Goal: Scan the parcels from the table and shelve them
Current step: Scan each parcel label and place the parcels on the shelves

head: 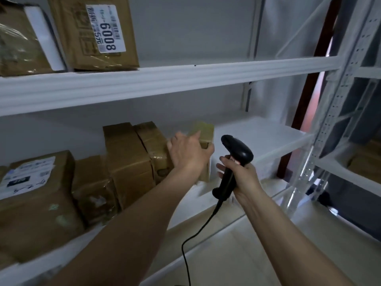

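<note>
Cardboard is meeting the left hand [188, 150], which is gripping a small brown parcel [203, 133] at the end of the row on the middle shelf [257, 137]; best to be sliding it flush against the neighbouring taped box [153, 145] before releasing. Just right of that parcel, the right hand [240, 174] is clenching the black barcode scanner [233, 162], clear of the shelf.

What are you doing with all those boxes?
A person is putting parcels away. The left hand presses a small brown cardboard box into place on the white metal shelf, beside other taped cardboard boxes. The right hand holds a black corded barcode scanner by its handle.
</note>
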`<state>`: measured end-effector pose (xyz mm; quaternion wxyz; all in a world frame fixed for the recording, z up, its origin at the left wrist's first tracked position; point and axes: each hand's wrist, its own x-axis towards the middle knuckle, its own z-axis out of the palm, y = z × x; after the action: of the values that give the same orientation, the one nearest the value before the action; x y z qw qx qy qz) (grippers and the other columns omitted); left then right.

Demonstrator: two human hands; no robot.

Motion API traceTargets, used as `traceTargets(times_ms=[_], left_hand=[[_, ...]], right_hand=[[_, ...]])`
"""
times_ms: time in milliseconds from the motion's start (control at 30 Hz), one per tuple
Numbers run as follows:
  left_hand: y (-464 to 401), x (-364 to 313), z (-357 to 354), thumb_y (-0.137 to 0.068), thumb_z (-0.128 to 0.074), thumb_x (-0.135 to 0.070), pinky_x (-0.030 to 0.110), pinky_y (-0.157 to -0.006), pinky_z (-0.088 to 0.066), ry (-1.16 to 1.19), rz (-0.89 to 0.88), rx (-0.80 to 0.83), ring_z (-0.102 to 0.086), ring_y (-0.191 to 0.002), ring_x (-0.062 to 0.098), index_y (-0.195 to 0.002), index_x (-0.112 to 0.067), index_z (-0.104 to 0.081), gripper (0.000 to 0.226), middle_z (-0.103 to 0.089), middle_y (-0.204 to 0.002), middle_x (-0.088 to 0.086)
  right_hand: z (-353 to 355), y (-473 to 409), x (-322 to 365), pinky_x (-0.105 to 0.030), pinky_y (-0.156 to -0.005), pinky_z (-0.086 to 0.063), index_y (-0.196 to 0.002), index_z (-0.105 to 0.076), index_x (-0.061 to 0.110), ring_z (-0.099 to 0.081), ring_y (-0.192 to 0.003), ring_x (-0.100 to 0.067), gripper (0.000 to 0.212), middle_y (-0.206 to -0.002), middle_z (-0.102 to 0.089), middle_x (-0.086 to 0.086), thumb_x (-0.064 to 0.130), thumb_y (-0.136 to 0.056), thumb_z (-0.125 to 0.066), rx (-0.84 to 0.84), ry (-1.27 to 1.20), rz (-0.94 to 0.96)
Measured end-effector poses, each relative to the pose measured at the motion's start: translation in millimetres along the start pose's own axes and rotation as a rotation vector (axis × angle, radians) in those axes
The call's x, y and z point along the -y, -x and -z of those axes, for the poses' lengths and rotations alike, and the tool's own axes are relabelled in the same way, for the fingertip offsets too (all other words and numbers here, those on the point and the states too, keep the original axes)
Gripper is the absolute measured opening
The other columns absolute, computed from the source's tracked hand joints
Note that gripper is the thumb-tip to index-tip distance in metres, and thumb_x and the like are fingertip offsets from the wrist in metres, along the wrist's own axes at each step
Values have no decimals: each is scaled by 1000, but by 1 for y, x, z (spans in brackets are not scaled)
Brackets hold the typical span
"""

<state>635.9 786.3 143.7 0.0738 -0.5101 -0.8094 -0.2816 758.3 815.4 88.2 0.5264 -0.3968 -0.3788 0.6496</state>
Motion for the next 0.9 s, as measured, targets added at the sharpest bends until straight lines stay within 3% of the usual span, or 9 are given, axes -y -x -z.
traceTargets(times_ms=[100,333,433,567,667,900], left_hand=[[-11,-5,-10,-89,-50,-61,45,-115,-14,-121,16,-16,-46,-120,29,-136,-29,-53,57,-53,-121,13],[-17,2,-33,-92,-40,-66,57,-118,-2,-378,50,28,-48,-121,28,-105,-18,-68,57,-53,-122,12],[-13,6,-34,-92,-38,-66,57,-117,2,-479,-21,63,-52,-115,27,-112,-15,-62,59,-57,-116,11],[-9,15,-32,-93,-50,-47,54,-120,-1,-584,-118,64,-53,-113,26,-111,-15,-60,38,-61,-111,9],[-7,20,-26,-93,-54,-47,56,-120,-1,-711,-124,55,-49,-119,28,-101,-18,-66,33,-61,-110,7],[-8,28,-25,-93,-54,-50,57,-119,-2,-754,-148,29,-45,-122,27,-105,-18,-67,36,-61,-109,4]], right_hand=[[-10,-24,2,-46,-93,-54,-87,-66,9,-67,-101,-37,11,-87,-69,-13,2,-81,-72,82,7,-30],[-30,-59,-7,-40,-83,-55,-90,-66,7,-66,-83,-27,13,-85,-68,-12,-2,-81,-68,172,56,-127],[-31,-67,-13,-39,-78,-55,-91,-66,8,-63,-74,-24,11,-79,-65,-10,0,-84,-65,207,74,-149],[-37,-72,-17,-30,-61,-52,-93,-66,8,-61,-63,-19,9,-70,-64,-7,2,-87,-64,244,64,-169],[-44,-74,-18,-31,-61,-50,-95,-66,7,-61,-65,-21,11,-73,-64,-8,3,-85,-66,284,104,-174],[-47,-74,-23,-34,-67,-52,-97,-66,7,-60,-69,-23,14,-77,-63,-11,5,-84,-68,325,154,-175]])
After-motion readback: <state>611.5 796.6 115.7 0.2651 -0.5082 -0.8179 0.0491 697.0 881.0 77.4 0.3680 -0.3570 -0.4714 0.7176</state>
